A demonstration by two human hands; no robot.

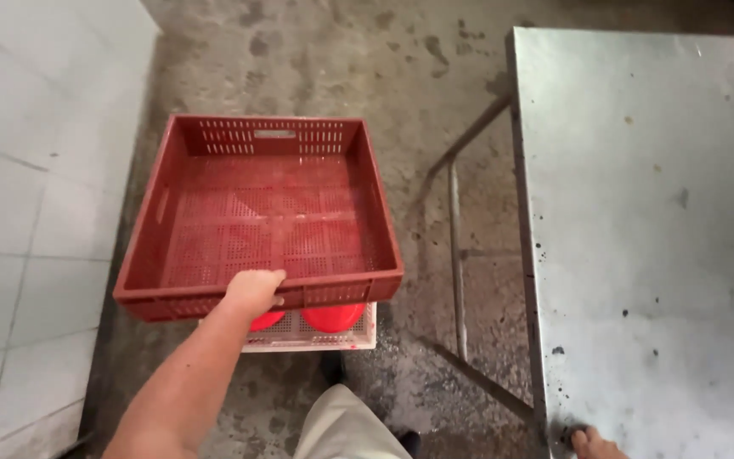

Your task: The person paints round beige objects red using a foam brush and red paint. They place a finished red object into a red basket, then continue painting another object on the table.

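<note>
Your left hand (252,291) grips the near rim of the red perforated crate (256,217), fingers curled over the edge and pressed together. The crate sits tilted above a white crate (316,336) holding red round items (333,317), directly below your fingers. Your right hand (595,444) touches the steel tabletop (647,212) corner; finger state cannot be determined.

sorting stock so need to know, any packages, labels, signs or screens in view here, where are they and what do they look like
No labels, signs or screens show.
Red crate: over the floor by the tiled wall, square, perforated, empty, left hand gripping its near rim.
White crate: under the red one, mostly hidden, with red round things inside.
Right hand: on the steel table edge, holds nothing.
</note>
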